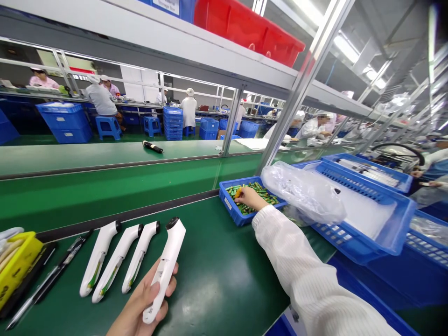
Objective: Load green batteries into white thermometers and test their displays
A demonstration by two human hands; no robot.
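Note:
My left hand [140,303] grips a white handheld thermometer [164,268] by its lower body, its dark tip pointing up and away. Three more white thermometers [117,261] lie side by side on the green table just to the left. My right hand [249,198], in a white sleeve, reaches into a small blue tray [229,205] of green batteries [261,191]. Its fingers are curled down among the batteries, with an orange bit at the fingertips; what they pinch is unclear.
A large blue basket [385,228] with a clear plastic bag [303,191] stands right of the tray. A yellow object [17,263] and black pens [52,275] lie at the left. A black item [152,146] sits on the far conveyor. Other workers sit beyond.

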